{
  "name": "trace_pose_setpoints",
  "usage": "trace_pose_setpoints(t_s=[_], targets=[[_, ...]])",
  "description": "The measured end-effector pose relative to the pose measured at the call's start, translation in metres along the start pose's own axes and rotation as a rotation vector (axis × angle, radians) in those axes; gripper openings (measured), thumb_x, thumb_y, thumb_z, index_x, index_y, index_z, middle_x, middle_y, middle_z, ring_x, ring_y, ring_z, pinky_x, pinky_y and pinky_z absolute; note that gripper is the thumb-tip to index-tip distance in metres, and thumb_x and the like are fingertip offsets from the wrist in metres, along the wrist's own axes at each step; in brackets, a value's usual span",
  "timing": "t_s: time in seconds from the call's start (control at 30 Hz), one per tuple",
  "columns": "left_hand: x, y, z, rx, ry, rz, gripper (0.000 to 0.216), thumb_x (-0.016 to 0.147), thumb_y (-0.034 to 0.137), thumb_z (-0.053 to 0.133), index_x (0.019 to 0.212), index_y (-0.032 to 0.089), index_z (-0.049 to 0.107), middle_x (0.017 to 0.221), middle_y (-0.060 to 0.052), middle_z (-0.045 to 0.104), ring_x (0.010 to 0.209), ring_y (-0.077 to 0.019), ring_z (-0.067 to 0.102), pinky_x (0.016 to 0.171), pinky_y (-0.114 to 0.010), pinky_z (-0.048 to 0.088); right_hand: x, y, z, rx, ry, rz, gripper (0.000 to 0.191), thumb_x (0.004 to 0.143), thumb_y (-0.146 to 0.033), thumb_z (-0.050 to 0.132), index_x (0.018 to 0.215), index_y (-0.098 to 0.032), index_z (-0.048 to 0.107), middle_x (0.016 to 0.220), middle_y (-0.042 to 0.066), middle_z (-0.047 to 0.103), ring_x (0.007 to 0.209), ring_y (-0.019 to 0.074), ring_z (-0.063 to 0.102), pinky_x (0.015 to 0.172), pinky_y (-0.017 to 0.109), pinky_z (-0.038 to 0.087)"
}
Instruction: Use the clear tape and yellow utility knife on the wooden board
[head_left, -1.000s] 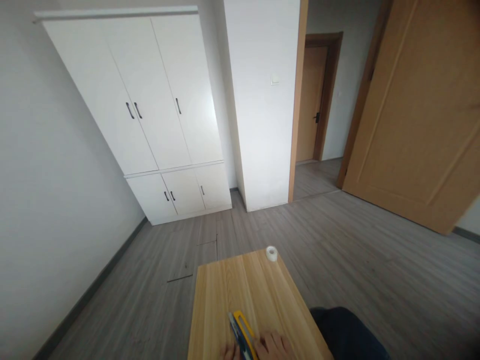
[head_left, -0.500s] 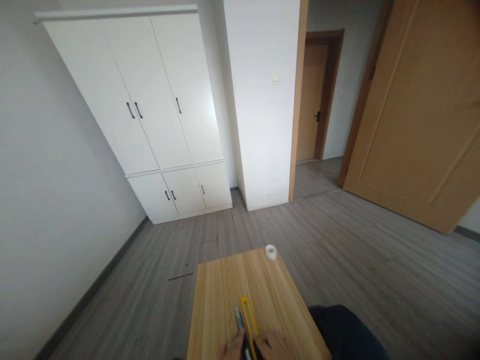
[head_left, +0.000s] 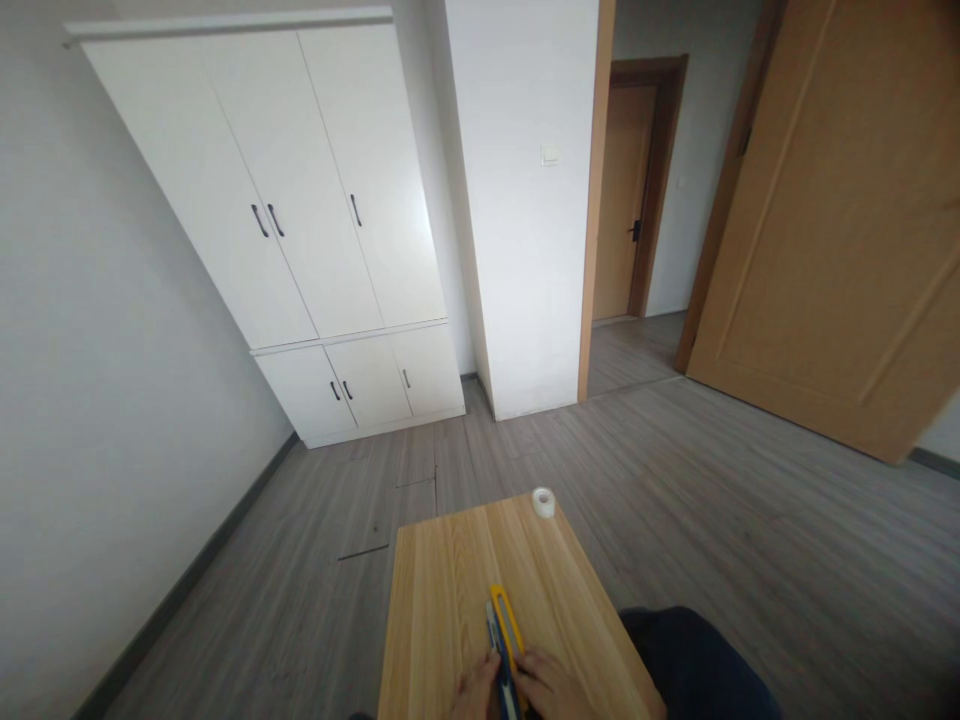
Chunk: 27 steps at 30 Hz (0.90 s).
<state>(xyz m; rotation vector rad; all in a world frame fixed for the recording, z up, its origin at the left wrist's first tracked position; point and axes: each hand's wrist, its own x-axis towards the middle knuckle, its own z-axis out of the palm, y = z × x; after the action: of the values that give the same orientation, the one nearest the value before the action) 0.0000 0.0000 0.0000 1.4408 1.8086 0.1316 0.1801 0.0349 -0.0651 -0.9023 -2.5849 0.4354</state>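
At the left is a plain wall (head_left: 90, 300), and next to it stands a white wardrobe (head_left: 337, 180) with its doors shut and dark handles on them. Nearer, on the grey floor (head_left: 300, 600), stands a small table (head_left: 435, 590) with a light wood top. At the near part of this top is the left hand (head_left: 476, 690), its fingers bent against the left side of a dark blue cutter (head_left: 505, 680). Just to the right, and almost parallel, lies a yellow cutter (head_left: 511, 618), whose far end reaches a little farther. The right hand (head_left: 551, 688) has its fingers against the right side of the yellow cutter. Both hands touch these tools, but I cannot tell if the fingers are closed around them, because the near parts are hidden. At the far right corner of the table is a roll of clear tape (head_left: 544, 503), apart from the hands. Behind it, a light switch (head_left: 550, 155) is on a white wall. Farther right are a closed brown door (head_left: 624, 200), a dark-clothed leg (head_left: 697, 665) beside the table, and an open wooden door (head_left: 832, 250).
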Motion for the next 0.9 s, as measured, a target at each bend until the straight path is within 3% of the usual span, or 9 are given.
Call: trace_pose_setpoints(t_s=[0.13,0.27,0.47,0.67,0.9], targets=[[0.008,0.034,0.007,0.072,-0.082,0.057,0.082,0.07,0.011,0.051,0.15,0.014,0.035,0.164,-0.007,0.031,0.155,-0.0204,0.028,0.131,-0.038,0.017,-0.007,0.0,-0.041,0.201,-0.09,0.366,0.074,0.067,-0.003,0.061,0.138,-0.02,0.06,0.145,0.013,0.062,0.134,0.0297,0.056,0.117,0.041,0.042],[0.01,0.078,0.008,0.127,-0.081,0.149,0.079,0.075,0.011,0.042,0.153,0.012,0.026,0.168,-0.007,0.024,0.157,-0.0195,0.022,0.132,-0.041,0.015,-0.013,0.014,-0.072,0.244,-0.044,0.558,0.066,0.072,-0.007,0.057,0.135,-0.024,0.063,0.146,0.009,0.061,0.138,0.0272,0.052,0.121,0.042,0.036],[0.019,0.12,0.012,0.15,0.002,0.142,0.076,0.078,0.006,0.032,0.154,0.014,0.025,0.168,-0.003,0.028,0.157,-0.02,0.023,0.133,-0.046,0.015,-0.014,0.037,-0.08,0.231,0.095,0.611,0.052,0.082,-0.011,0.055,0.133,-0.016,0.065,0.146,0.014,0.06,0.139,0.0285,0.051,0.122,0.045,0.034],[0.039,0.126,0.023,0.119,0.111,0.174,0.074,0.081,0.004,0.027,0.153,0.019,0.03,0.167,0.0,0.033,0.156,-0.0189,0.025,0.131,-0.047,0.019,-0.006,0.051,-0.078,0.299,0.221,0.62,0.053,0.081,-0.009,0.053,0.131,-0.019,0.066,0.144,0.011,0.062,0.137,0.0261,0.054,0.121,0.045,0.036],[0.035,0.14,0.007,0.188,0.089,0.164,0.078,0.079,0.002,0.026,0.154,0.02,0.026,0.168,0.002,0.03,0.157,-0.0162,0.022,0.132,-0.046,0.015,-0.005,0.064,-0.076,0.309,0.228,0.606,0.054,0.083,-0.01,0.049,0.133,-0.018,0.065,0.144,0.012,0.062,0.137,0.0259,0.054,0.122,0.046,0.034]])
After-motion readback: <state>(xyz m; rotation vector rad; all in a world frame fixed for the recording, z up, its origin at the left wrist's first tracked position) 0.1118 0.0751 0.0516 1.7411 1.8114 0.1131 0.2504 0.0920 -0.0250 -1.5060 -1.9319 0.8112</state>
